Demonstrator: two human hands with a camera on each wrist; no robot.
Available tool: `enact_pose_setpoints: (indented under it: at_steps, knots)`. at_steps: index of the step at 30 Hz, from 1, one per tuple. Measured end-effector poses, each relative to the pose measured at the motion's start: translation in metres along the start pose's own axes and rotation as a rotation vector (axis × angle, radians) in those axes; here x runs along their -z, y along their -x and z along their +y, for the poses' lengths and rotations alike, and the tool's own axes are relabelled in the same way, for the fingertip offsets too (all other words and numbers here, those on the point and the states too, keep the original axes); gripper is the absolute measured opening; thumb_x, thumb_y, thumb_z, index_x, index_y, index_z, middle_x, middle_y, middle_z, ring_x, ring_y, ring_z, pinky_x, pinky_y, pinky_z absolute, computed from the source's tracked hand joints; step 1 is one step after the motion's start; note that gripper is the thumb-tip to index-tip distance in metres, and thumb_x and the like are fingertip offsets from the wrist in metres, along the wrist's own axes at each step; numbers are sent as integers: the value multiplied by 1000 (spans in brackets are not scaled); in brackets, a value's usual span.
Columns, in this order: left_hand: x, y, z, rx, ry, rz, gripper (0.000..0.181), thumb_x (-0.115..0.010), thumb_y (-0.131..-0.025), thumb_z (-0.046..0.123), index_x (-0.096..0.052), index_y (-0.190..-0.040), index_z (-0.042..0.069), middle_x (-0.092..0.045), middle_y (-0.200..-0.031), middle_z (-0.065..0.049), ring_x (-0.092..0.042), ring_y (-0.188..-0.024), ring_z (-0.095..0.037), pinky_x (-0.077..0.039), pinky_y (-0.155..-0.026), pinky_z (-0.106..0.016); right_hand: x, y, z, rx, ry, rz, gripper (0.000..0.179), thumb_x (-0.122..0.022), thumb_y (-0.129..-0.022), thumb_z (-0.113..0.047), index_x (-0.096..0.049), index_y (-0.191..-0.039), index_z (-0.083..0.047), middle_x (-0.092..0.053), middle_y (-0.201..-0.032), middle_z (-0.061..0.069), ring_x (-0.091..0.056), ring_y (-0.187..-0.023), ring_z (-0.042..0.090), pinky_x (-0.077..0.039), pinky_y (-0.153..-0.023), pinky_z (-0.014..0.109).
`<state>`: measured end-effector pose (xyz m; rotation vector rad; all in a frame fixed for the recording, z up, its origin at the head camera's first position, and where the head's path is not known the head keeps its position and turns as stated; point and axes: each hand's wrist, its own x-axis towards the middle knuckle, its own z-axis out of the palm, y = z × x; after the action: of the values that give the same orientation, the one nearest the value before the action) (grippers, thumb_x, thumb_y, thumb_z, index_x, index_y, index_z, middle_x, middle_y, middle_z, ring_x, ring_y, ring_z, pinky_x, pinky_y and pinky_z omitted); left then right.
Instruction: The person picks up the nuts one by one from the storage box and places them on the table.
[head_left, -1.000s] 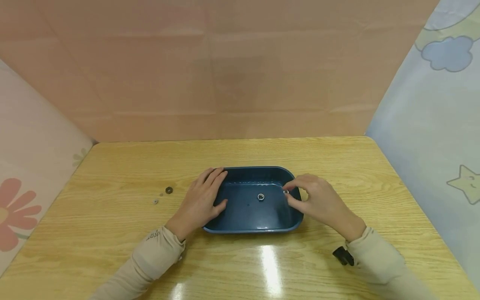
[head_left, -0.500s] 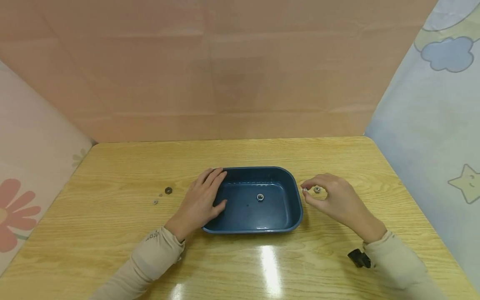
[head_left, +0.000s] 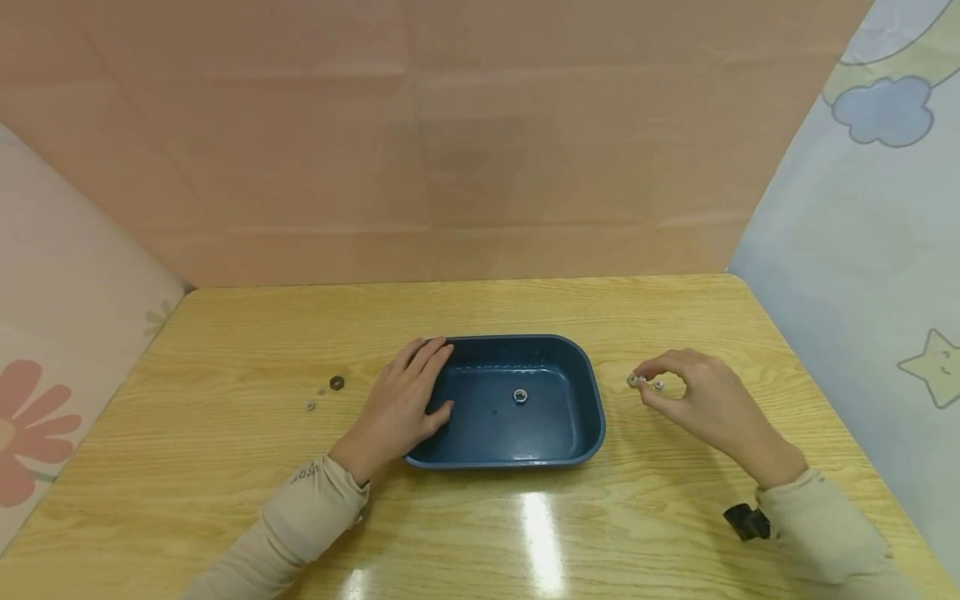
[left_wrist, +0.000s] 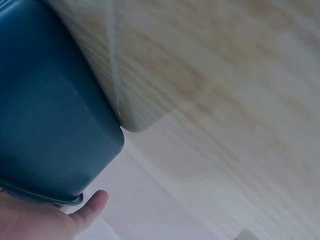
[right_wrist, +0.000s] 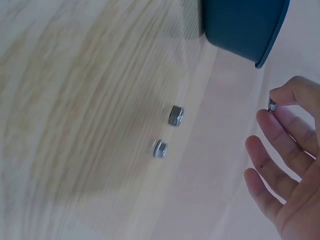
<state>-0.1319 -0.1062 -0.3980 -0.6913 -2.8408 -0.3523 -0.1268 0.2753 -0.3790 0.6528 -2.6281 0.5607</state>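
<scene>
A dark blue rectangular tray [head_left: 495, 442] sits on the wooden table with one metal nut [head_left: 521, 397] inside. My left hand [head_left: 395, 404] rests over its left rim, fingers fairly straight and thumb inside the tray. To the right of the tray, my right hand [head_left: 697, 400] pinches a small metal nut [right_wrist: 271, 105] between thumb and index finger, the other fingers spread loosely. Below that hand, a hex nut [right_wrist: 176, 115] and a flange nut [right_wrist: 160, 149] lie on the table. In the head view, the pinched nut and the hex nut nearly overlap.
Left of the tray lie a dark nut [head_left: 337, 382], a small pale nut [head_left: 311, 406] and a tiny piece [head_left: 322, 392] too small to tell. A brown-papered wall [head_left: 420, 167] stands behind the table [head_left: 225, 483]. Patterned panels [head_left: 885, 217] flank both sides.
My right hand has moved right, out from over the tray to above the table, still pinching the small nut. Two nuts beneath it have come into view. My left hand and the tray stay put.
</scene>
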Motion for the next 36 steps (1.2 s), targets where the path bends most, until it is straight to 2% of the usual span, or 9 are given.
enact_pose_setpoints:
  at_steps: [3, 11, 18, 24, 28, 30, 32, 35, 36]
  knots:
    - [0, 0, 0, -1, -1, -1, 75, -77, -85, 27, -42, -149, 7, -40, -156, -10, -36, -144, -35, -41, -108, -57, 2, 2, 4, -9, 2, -6, 15, -76, -78, -8, -77, -91, -14, -74, -86, -2, -69, -78, 24, -50, -63, 33]
    - [0, 0, -1, -3, -2, 4, 76, -77, -85, 27, -42, -149, 7, -41, -156, -11, -36, -143, -35, -42, -108, -57, 8, 5, 17, -57, -2, -31, 14, -76, -81, -7, -77, -95, -10, -75, -91, 6, -70, -82, 30, -54, -69, 47]
    - [0, 0, 0, -1, 2, -1, 76, -77, -86, 27, -41, -150, 8, -40, -156, -10, -36, -144, -34, -42, -108, -57, 11, 12, 34, -98, 18, -54, 14, -76, -82, -8, -77, -96, -8, -75, -93, 11, -68, -74, 28, -49, -61, 33]
    - [1, 0, 0, -4, 8, 3, 75, -77, -85, 27, -42, -149, 7, -41, -156, -11, -36, -143, -35, -41, -108, -57, 14, 16, 46, -131, 23, -90, 13, -74, -85, -11, -77, -97, -7, -75, -95, 14, -68, -79, 33, -46, -62, 32]
    - [1, 0, 1, -4, 9, 2, 75, -77, -86, 27, -42, -149, 7, -41, -155, -11, -36, -144, -35, -41, -109, -57, 15, 18, 51, -165, 23, -127, 14, -73, -87, -13, -76, -99, -6, -74, -97, 16, -67, -78, 32, -46, -62, 33]
    - [2, 0, 1, -3, 12, 1, 75, -77, -86, 26, -42, -149, 7, -41, -155, -11, -35, -144, -35, -41, -108, -57, 15, 19, 53, -186, 21, -143, 16, -72, -88, -14, -76, -101, -5, -74, -98, 18, -63, -65, 23, -43, -58, 30]
    - [2, 0, 1, -3, 16, 0, 75, -77, -86, 26, -42, -149, 7, -41, -155, -11, -35, -144, -35, -41, -108, -57, 15, 20, 55, -206, 17, -151, 17, -71, -89, -14, -75, -102, -4, -74, -98, 20, -52, -51, 13, -37, -53, 26]
    - [1, 0, 0, -3, 18, -2, 75, -77, -86, 26, -42, -149, 7, -41, -156, -11, -35, -144, -35, -42, -108, -58, 16, 22, 57, -228, 9, -158, 18, -69, -90, -15, -75, -103, -4, -74, -98, 21, -29, -42, 4, -29, -48, 23]
    - [1, 0, 0, -2, 18, -2, 75, -77, -86, 26, -42, -149, 7, -41, -156, -11, -35, -144, -35, -41, -108, -58, 16, 22, 58, -231, 8, -159, 18, -69, -90, -16, -75, -103, -4, -74, -98, 21, -26, -42, 2, -28, -47, 23]
